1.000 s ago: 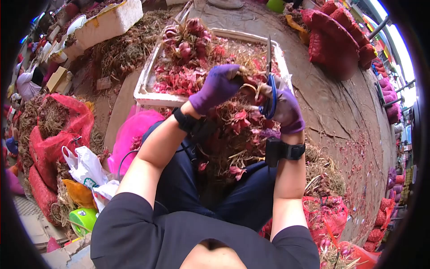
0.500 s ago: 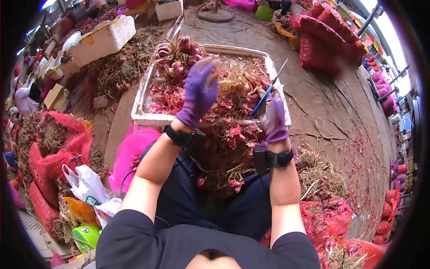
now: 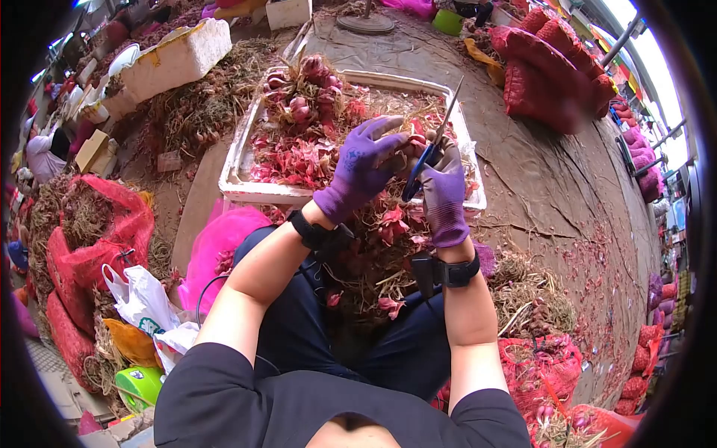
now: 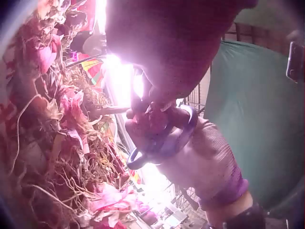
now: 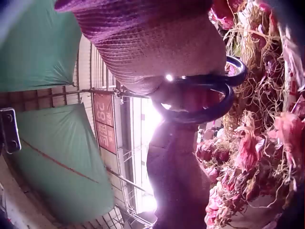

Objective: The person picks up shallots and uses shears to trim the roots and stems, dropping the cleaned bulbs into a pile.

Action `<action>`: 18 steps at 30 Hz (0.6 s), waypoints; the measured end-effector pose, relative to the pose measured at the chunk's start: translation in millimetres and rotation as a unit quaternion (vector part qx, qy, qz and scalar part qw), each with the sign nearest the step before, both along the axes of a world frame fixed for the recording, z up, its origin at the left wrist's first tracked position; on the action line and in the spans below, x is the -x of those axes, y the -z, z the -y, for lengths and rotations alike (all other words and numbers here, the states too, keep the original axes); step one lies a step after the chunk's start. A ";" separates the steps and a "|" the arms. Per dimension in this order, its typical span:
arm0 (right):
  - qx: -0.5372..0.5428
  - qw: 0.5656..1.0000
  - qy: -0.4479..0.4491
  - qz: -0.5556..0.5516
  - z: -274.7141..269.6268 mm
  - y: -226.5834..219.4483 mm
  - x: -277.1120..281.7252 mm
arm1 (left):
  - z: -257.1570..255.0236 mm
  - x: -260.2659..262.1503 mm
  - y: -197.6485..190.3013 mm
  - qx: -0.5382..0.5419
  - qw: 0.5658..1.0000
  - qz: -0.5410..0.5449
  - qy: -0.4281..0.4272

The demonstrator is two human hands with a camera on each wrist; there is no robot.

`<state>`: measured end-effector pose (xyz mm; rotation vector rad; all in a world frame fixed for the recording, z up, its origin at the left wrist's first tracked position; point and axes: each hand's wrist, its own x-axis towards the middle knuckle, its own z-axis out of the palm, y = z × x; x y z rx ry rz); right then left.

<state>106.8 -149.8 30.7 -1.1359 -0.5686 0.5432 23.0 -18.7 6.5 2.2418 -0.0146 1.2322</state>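
Note:
In the head view my left hand [image 3: 366, 163], in a purple glove, has its fingers curved round one side of a small reddish bulb [image 3: 415, 145] above the tray. My right hand [image 3: 445, 193], gloved too, grips blue-handled scissors [image 3: 427, 158], blades pointing up and away. Both hands meet at the bulb. The right wrist view shows the dark scissor loops [image 5: 202, 114] round the right hand's fingers. Below the hands is a white foam tray [image 3: 261, 193] holding red onion-like bulbs [image 3: 300, 110], loose skins and dry roots.
A pink mesh bag [image 3: 205, 250] lies left of the legs, beside a white plastic bag [image 3: 138, 299]. Dry stalks [image 3: 534, 287] and a red net bag [image 3: 541, 373] are at the right. A large red sack [image 3: 549, 82] stands at the back right.
My left hand went out over the bulb heap at the tray's left, then came back right to meet the right hand. The scissors stayed in my right hand, tilting as it moved.

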 end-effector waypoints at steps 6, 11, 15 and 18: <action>0.006 1.000 -0.008 0.014 1.5 0.4 -3.4 | 11.7 0.0 -8.3 0.007 0.997 0.081 0.000; 0.052 0.999 -0.005 0.012 4.3 -10.5 1.9 | 6.6 0.5 -1.8 -0.015 0.998 0.061 0.013; 0.044 0.996 -0.009 0.073 1.3 4.5 0.6 | 4.1 3.8 -8.5 -0.055 0.996 0.070 0.017; -0.016 0.998 0.031 -0.051 -2.0 5.5 1.3 | 8.4 -6.5 -0.4 -0.032 0.993 0.069 0.089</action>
